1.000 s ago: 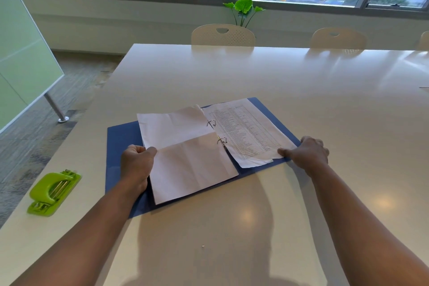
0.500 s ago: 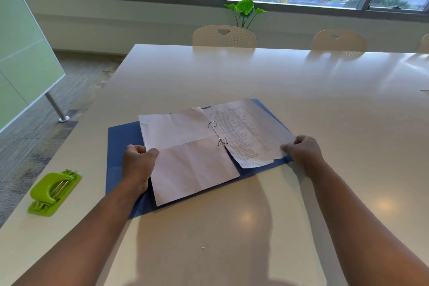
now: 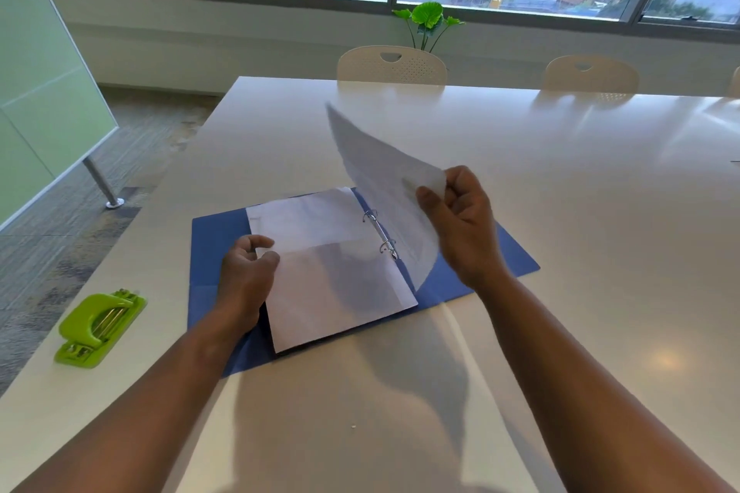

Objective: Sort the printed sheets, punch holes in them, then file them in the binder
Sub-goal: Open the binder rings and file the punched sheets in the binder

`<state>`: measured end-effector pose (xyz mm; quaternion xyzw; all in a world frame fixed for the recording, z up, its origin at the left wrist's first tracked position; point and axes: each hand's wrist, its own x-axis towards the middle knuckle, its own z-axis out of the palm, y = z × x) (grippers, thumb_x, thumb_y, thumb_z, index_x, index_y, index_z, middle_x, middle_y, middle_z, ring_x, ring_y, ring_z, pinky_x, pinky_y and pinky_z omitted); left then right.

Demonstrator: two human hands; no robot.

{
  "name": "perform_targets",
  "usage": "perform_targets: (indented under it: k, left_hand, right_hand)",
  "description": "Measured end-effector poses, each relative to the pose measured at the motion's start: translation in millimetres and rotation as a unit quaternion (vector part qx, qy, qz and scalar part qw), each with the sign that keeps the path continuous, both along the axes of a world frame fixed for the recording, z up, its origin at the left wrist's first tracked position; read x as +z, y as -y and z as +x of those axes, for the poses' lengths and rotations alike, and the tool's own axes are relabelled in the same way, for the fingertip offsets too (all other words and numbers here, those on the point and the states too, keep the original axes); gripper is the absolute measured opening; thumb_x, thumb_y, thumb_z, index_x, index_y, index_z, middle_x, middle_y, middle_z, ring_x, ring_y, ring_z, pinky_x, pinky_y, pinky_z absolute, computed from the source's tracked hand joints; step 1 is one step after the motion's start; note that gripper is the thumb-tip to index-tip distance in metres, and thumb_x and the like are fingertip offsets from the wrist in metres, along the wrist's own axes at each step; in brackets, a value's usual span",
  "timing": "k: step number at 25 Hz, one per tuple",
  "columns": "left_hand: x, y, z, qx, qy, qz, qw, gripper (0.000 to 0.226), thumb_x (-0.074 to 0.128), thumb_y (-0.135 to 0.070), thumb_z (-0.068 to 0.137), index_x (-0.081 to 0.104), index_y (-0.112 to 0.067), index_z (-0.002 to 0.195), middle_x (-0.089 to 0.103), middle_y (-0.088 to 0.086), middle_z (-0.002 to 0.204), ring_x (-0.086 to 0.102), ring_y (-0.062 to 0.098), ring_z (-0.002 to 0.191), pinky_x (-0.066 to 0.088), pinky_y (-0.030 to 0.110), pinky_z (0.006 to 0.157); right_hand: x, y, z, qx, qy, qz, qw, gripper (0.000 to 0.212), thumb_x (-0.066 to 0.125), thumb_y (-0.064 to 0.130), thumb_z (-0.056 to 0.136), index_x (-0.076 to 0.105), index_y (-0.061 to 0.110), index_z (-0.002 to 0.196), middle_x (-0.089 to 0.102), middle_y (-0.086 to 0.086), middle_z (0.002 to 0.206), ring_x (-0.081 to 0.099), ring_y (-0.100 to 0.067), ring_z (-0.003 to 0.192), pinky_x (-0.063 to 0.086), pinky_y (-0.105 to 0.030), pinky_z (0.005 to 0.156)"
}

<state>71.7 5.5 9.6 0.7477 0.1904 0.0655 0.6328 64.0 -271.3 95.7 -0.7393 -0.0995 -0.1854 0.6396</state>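
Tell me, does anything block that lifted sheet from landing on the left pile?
Nothing visible does. The right hand pinches the lifted white printed sheet above the silver binder rings; the left white paper pile lies uncovered.

Blue binder (image 3: 216,236) lying open flat on the bench, metal rings (image 3: 382,234) at its spine, white sheets (image 3: 336,276) stacked on its left half, one sheet (image 3: 384,176) lifted and curling toward 12 o'clock, green punch (image 3: 98,326) at 9 o'clock of the binder
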Motion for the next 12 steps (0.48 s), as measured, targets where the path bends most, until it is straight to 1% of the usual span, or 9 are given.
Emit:
perform_targets:
  k: [2, 4, 5, 6, 8, 9, 10, 11, 12]
  left_hand:
    - [8.4, 1.0, 2.1, -0.01, 0.019, -0.005, 1.0, 0.016, 0.059, -0.005, 0.093, 0.068, -0.018, 0.097, 0.068, 0.013, 0.097, 0.062, 0.025, 0.078, 0.051, 0.034, 0.064]
    - [20.7, 3.8, 4.8, -0.02, 0.033, -0.034, 0.999, 0.009, 0.065, -0.017, 0.095, 0.072, -0.016, 0.09, 0.071, 0.016, 0.096, 0.067, 0.035, 0.083, 0.055, 0.043, 0.068]
    - [29.8, 6.1, 5.3, -0.018, 0.034, -0.054, 0.998, 0.017, 0.067, -0.03, 0.095, 0.073, -0.016, 0.088, 0.073, 0.018, 0.097, 0.07, 0.039, 0.085, 0.057, 0.047, 0.07]
    - [38.7, 8.6, 5.9, -0.015, 0.029, -0.072, 0.997, 0.03, 0.065, -0.045, 0.095, 0.072, -0.017, 0.089, 0.073, 0.017, 0.098, 0.071, 0.039, 0.086, 0.057, 0.048, 0.071]
    - [54.1, 13.0, 7.0, -0.02, 0.016, -0.092, 0.995, 0.047, 0.054, -0.067, 0.094, 0.069, -0.023, 0.097, 0.075, 0.009, 0.099, 0.074, 0.031, 0.085, 0.058, 0.044, 0.073]
    - [60.2, 14.1, 8.2, -0.024, 0.016, -0.098, 0.995, 0.048, 0.052, -0.07, 0.093, 0.068, -0.025, 0.1, 0.076, 0.007, 0.099, 0.074, 0.029, 0.085, 0.058, 0.044, 0.075]
    - [64.9, 15.1, 10.0, -0.025, 0.018, -0.098, 0.995, 0.044, 0.054, -0.065, 0.095, 0.067, -0.023, 0.1, 0.075, 0.007, 0.099, 0.074, 0.029, 0.087, 0.058, 0.044, 0.077]
    - [69.7, 16.2, 11.0, -0.023, 0.021, -0.092, 0.995, 0.035, 0.059, -0.052, 0.097, 0.067, -0.019, 0.096, 0.075, 0.009, 0.098, 0.073, 0.031, 0.089, 0.058, 0.044, 0.078]
    - [73.8, 17.1, 11.7, -0.021, 0.023, -0.084, 0.996, 0.025, 0.062, -0.037, 0.098, 0.066, -0.013, 0.091, 0.073, 0.011, 0.096, 0.072, 0.032, 0.09, 0.057, 0.044, 0.078]
  right_hand:
    - [2.6, -22.7, -10.9, 0.03, 0.001, -0.057, 0.998, 0.023, 0.063, 0.024, 0.092, 0.044, 0.021, 0.078, 0.045, 0.019, 0.064, 0.038, -0.005, 0.06, 0.034, -0.026, 0.058]
    - [0.1, -44.7, -21.2, 0.069, 0.03, -0.105, 0.992, 0.026, 0.064, 0.016, 0.094, 0.046, 0.028, 0.079, 0.051, 0.023, 0.067, 0.047, 0.002, 0.062, 0.038, -0.014, 0.062]
    - [-3.2, -54.1, -24.7, 0.09, 0.048, -0.125, 0.987, 0.025, 0.064, 0.012, 0.095, 0.049, 0.027, 0.081, 0.053, 0.023, 0.072, 0.052, 0.004, 0.068, 0.04, -0.01, 0.067]
    - [-8.1, -62.2, -26.3, 0.105, 0.061, -0.149, 0.981, 0.02, 0.064, 0.011, 0.096, 0.053, 0.022, 0.084, 0.055, 0.022, 0.079, 0.055, 0.006, 0.075, 0.042, -0.01, 0.072]
    - [-17.7, -74.9, -29.0, 0.141, 0.063, -0.197, 0.968, 0.012, 0.062, 0.013, 0.098, 0.056, 0.016, 0.089, 0.062, 0.022, 0.093, 0.059, 0.008, 0.091, 0.047, -0.019, 0.08]
    - [-21.3, -79.8, -30.5, 0.158, 0.056, -0.222, 0.961, 0.01, 0.062, 0.015, 0.099, 0.054, 0.016, 0.091, 0.068, 0.02, 0.104, 0.061, 0.005, 0.1, 0.05, -0.024, 0.083]
    - [-24.1, -83.0, -31.8, 0.17, 0.049, -0.246, 0.953, 0.01, 0.061, 0.02, 0.1, 0.053, 0.019, 0.094, 0.071, 0.014, 0.118, 0.063, -0.003, 0.109, 0.052, -0.029, 0.087]
    - [-26.6, -84.3, -33.8, 0.175, 0.041, -0.267, 0.947, 0.01, 0.063, 0.025, 0.099, 0.054, 0.021, 0.1, 0.068, 0.009, 0.13, 0.061, -0.011, 0.118, 0.053, -0.035, 0.093]
    - [-29.7, -83.6, -35.2, 0.172, 0.034, -0.288, 0.941, 0.019, 0.066, 0.034, 0.097, 0.056, 0.023, 0.109, 0.063, 0.008, 0.14, 0.057, -0.014, 0.126, 0.05, -0.04, 0.1]
